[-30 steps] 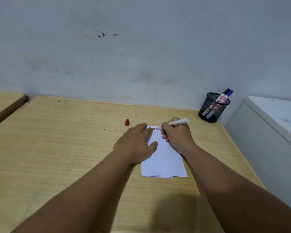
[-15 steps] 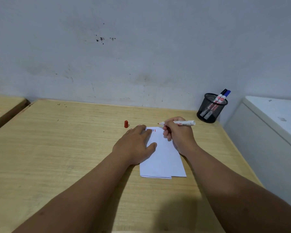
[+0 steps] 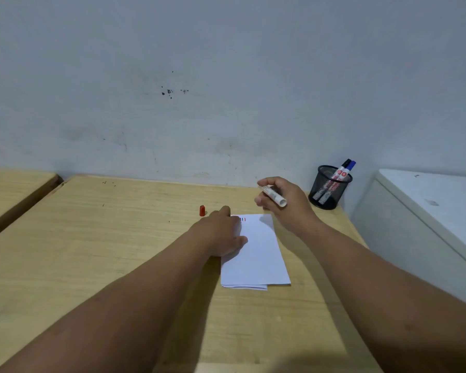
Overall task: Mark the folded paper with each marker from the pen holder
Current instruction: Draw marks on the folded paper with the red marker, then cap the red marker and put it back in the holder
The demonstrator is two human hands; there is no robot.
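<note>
A folded white paper (image 3: 258, 254) lies on the wooden table (image 3: 92, 251), with short coloured strokes near its top left corner. My left hand (image 3: 221, 232) rests flat on the paper's left edge, fingers spread. My right hand (image 3: 283, 203) hovers above the table beyond the paper's top right corner and grips an uncapped white marker (image 3: 274, 196). A red cap (image 3: 202, 210) stands on the table just left of my left fingertips. The black mesh pen holder (image 3: 330, 188) at the back right holds two markers, one black-capped and one blue-capped.
A grey wall rises directly behind the table. A white cabinet (image 3: 428, 211) stands close to the table's right edge. A second wooden surface (image 3: 8, 189) sits at the far left, across a dark gap.
My right hand has lifted the marker off the paper and moved up and to the right. My left hand has stayed on the paper.
</note>
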